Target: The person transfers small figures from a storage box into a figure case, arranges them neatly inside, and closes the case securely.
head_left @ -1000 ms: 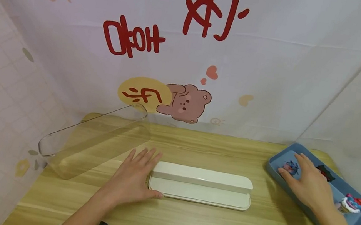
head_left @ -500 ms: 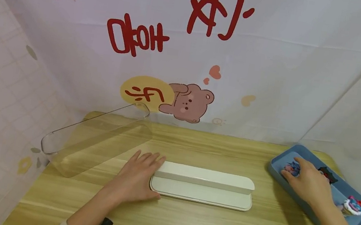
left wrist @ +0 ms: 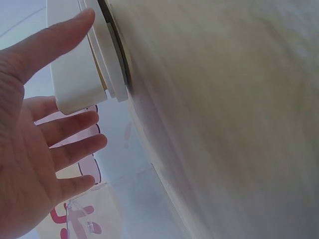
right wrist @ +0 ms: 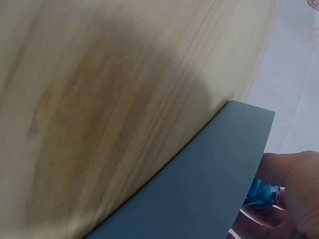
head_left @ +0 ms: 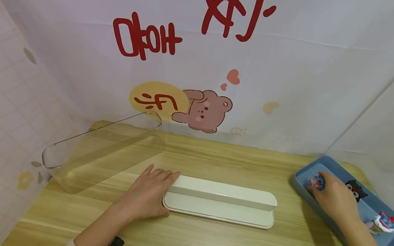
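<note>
A long white two-step stand [head_left: 218, 211] lies across the middle of the wooden table. My left hand [head_left: 146, 194] is at its left end, fingers fairly straight and spread, thumb by the front edge; in the left wrist view the index finger [left wrist: 42, 107] touches or nearly touches the end. My right hand [head_left: 339, 204] reaches into a blue tray [head_left: 368, 210] and pinches a small blue-and-pink figurine [head_left: 315, 182] between thumb and fingers. The right wrist view shows the figurine [right wrist: 262, 193] partly, behind the tray wall.
Also in the tray are a dark owl-faced figure [head_left: 356, 190] and a figure with a red bow on a white cup-like base [head_left: 384, 222]. A clear plastic box-shaped cover [head_left: 107, 160] stands at the back left. A printed cloth [head_left: 295, 78] hangs behind the table.
My right fingers have closed in on the blue figurine, and more of the owl-faced figure shows. My left hand has drawn its fingers slightly closer around the stand's left end.
</note>
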